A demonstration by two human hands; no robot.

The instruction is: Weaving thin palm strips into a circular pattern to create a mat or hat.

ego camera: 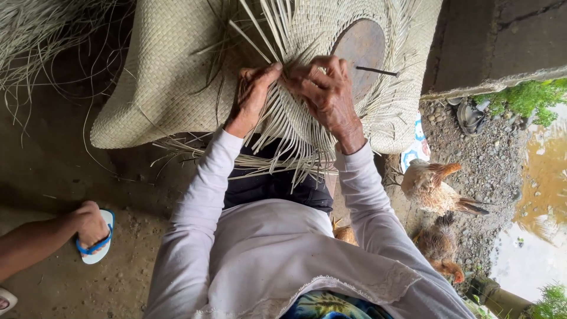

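Seen from above, over a lap in a white long-sleeved top. Left hand closed, thumb and fingers pinched together on loose straw strips at the unfinished edge of a woven straw mat. Right hand just beside, touching the left at the fingertips, fingers curled and clamped on the same bundle of strips. Mat spread over the knees and away toward the top of the view, pale and tightly plaited on the left part, open and fringed with free strands around the hands and below the wrists. Round wooden block visible under the weave just beyond the right hand, with one thin dark stick lying across its edge.

More loose straw heaped at the top left on the earth floor. At the lower left, another person's foot in a blue-and-white flip-flop, well apart from the hands. On the right, on gravel, two brown hens, one near the right elbow, the other lower down. Worn sandal on the stones by a concrete wall, and a muddy puddle at the far right edge.
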